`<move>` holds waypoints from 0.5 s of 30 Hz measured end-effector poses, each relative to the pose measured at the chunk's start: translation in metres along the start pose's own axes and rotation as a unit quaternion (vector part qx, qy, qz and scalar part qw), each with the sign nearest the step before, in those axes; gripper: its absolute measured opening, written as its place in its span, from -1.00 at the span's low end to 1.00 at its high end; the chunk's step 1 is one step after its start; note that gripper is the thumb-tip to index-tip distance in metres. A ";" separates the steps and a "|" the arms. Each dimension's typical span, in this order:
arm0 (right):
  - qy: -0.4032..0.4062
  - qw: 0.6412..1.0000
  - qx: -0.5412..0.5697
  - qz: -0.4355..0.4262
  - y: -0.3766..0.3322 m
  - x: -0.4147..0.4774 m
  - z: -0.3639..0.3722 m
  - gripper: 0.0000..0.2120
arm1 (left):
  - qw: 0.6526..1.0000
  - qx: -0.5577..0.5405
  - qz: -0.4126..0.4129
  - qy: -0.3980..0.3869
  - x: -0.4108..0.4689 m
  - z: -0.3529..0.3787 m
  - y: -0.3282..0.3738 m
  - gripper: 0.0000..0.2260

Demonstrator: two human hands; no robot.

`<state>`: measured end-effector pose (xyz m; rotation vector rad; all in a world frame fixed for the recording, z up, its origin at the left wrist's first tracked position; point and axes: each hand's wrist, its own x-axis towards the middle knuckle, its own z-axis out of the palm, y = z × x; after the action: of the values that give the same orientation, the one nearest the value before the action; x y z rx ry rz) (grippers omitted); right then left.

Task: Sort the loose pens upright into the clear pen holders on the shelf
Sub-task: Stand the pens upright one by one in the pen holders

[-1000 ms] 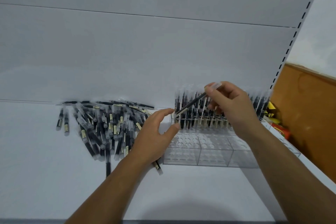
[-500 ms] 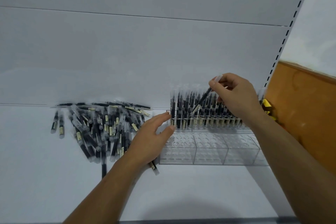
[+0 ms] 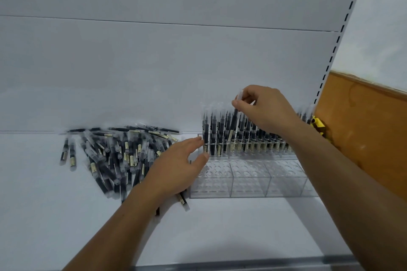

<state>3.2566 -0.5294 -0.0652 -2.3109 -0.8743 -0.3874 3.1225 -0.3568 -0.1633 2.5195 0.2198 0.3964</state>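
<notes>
Shelf [image 3: 44, 215] front to back: left hand [image 3: 176, 169] flat, fingers spread and relaxed, at left end of clear pen holders [image 3: 248, 180]. Loose pens [image 3: 116, 154] heaped left of it. Standing pens [image 3: 259, 138] fill back rows. Right hand [image 3: 262, 112] pinches one pen [image 3: 235, 116] by its cap, near upright, lower end among them.

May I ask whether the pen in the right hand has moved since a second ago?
Yes. Against the clear holders, the pen swung from a slant to nearly upright, its tip shifting right.
</notes>
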 end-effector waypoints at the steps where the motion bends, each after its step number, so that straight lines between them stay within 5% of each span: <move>1: -0.016 1.000 -0.011 -0.001 0.000 0.000 0.002 -0.85 | 1.000 0.006 0.001 -0.005 0.000 -0.001 0.000 -0.54; 5: -0.124 0.990 -0.061 0.011 0.002 -0.006 0.021 -0.83 | 1.000 0.022 0.000 -0.020 0.001 -0.003 0.001 -0.52; 15: -0.119 0.986 -0.107 0.035 0.004 -0.015 0.027 -0.77 | 0.999 -0.014 -0.002 -0.044 0.002 -0.010 0.005 -0.51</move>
<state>3.2496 -0.5215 -0.0946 -2.6195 -0.8971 -0.1838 3.1220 -0.3555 -0.1521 2.5014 0.1849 0.2843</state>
